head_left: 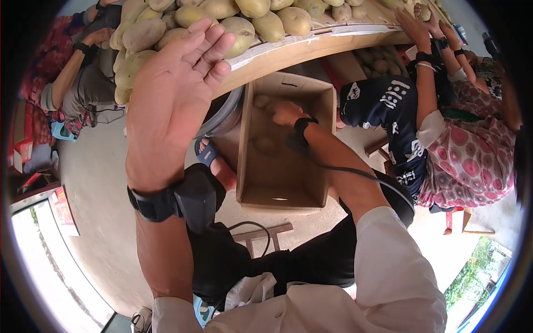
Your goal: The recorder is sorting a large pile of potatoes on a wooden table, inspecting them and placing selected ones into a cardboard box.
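Observation:
My left hand [175, 87] is raised at the wooden table's edge, palm showing and fingers extended, with nothing in it. Behind its fingers lies a heap of yellowish potatoes [270, 25]. Down inside an open cardboard box [287, 175] is my right hand [287, 113], its fingers curled and partly hidden from me. A potato [261, 101] lies just beside those fingers, in the box's far left corner. Another potato [264, 145] rests on the box floor, dim in the shade. Whether my right hand grips anything is not visible.
The wooden table rim [316, 45] runs above the box. A grey tub [227, 112] stands left of the box. Co-workers sit on both sides; a co-worker's hand [416, 27] is over the table at right. A cable [349, 168] trails from my right wrist.

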The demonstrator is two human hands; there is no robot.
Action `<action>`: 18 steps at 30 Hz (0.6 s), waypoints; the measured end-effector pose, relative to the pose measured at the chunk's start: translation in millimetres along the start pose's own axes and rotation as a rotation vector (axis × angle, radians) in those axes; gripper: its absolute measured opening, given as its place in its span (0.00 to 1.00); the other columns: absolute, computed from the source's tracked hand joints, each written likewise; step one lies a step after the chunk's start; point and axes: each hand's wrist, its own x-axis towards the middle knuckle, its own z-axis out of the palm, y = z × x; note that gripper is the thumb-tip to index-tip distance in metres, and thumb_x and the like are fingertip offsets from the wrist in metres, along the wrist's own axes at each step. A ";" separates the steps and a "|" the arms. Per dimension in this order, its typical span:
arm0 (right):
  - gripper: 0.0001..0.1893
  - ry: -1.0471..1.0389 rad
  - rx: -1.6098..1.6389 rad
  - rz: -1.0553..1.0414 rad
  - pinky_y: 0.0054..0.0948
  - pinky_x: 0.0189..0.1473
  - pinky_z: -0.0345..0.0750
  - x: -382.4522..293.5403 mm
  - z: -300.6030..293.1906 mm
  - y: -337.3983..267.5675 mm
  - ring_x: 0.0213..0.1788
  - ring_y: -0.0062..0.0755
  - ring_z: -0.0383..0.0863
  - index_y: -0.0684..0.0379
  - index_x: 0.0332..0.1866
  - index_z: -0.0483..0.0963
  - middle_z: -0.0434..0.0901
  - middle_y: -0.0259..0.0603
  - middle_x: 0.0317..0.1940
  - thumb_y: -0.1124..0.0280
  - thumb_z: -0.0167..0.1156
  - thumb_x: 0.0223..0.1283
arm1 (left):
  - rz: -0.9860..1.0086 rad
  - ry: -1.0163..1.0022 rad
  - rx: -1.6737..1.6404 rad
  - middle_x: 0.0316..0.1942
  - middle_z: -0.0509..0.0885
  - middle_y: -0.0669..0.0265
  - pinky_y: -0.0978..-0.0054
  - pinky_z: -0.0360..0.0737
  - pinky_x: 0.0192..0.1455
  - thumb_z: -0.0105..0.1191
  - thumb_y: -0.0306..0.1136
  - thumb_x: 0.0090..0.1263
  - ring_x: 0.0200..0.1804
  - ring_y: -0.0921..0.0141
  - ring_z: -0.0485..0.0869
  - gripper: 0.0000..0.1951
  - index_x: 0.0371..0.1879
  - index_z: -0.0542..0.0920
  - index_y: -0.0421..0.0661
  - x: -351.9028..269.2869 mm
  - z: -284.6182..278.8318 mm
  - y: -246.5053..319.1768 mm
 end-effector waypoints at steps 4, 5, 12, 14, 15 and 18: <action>0.26 0.200 0.094 0.113 0.53 0.62 0.80 19.5 33.5 -5.2 0.64 0.61 0.80 0.52 0.67 0.74 0.76 0.56 0.65 0.70 0.60 0.61 | -0.004 -0.001 0.005 0.55 0.81 0.65 0.72 0.74 0.57 0.56 0.29 0.79 0.59 0.71 0.80 0.21 0.68 0.73 0.36 -3.9 -5.0 3.9; 0.26 0.210 0.112 0.100 0.53 0.62 0.80 25.0 38.8 -6.3 0.64 0.61 0.80 0.52 0.67 0.74 0.76 0.56 0.65 0.70 0.60 0.61 | -0.005 0.020 0.027 0.54 0.82 0.65 0.73 0.75 0.55 0.56 0.29 0.79 0.57 0.71 0.81 0.21 0.68 0.73 0.36 -6.2 -5.5 4.3; 0.35 0.299 0.158 0.052 0.56 0.60 0.81 63.9 58.9 -6.9 0.65 0.68 0.75 0.39 0.75 0.64 0.70 0.59 0.64 0.74 0.60 0.62 | -0.045 0.142 0.031 0.49 0.82 0.66 0.72 0.76 0.48 0.49 0.31 0.82 0.49 0.70 0.81 0.14 0.62 0.76 0.45 -15.3 4.3 -0.6; 0.35 0.297 0.139 0.049 0.56 0.59 0.81 71.9 65.8 -11.2 0.63 0.69 0.76 0.39 0.76 0.63 0.70 0.60 0.63 0.74 0.60 0.62 | -0.053 0.122 0.052 0.48 0.82 0.66 0.71 0.76 0.48 0.49 0.31 0.82 0.49 0.70 0.81 0.13 0.61 0.76 0.45 -14.2 8.4 -2.1; 0.36 0.301 0.137 0.074 0.56 0.58 0.82 75.5 69.7 -14.2 0.62 0.68 0.77 0.39 0.76 0.63 0.70 0.60 0.63 0.74 0.61 0.61 | -0.075 0.133 0.046 0.48 0.82 0.66 0.71 0.76 0.47 0.49 0.31 0.82 0.49 0.69 0.80 0.12 0.60 0.76 0.46 -13.4 10.0 -2.8; 0.36 0.320 0.172 0.129 0.56 0.56 0.83 82.9 79.6 -21.3 0.60 0.68 0.78 0.39 0.75 0.64 0.69 0.61 0.62 0.74 0.62 0.61 | -0.121 0.122 0.047 0.47 0.82 0.66 0.71 0.76 0.47 0.49 0.30 0.82 0.48 0.69 0.80 0.12 0.59 0.76 0.46 -10.2 12.5 -4.2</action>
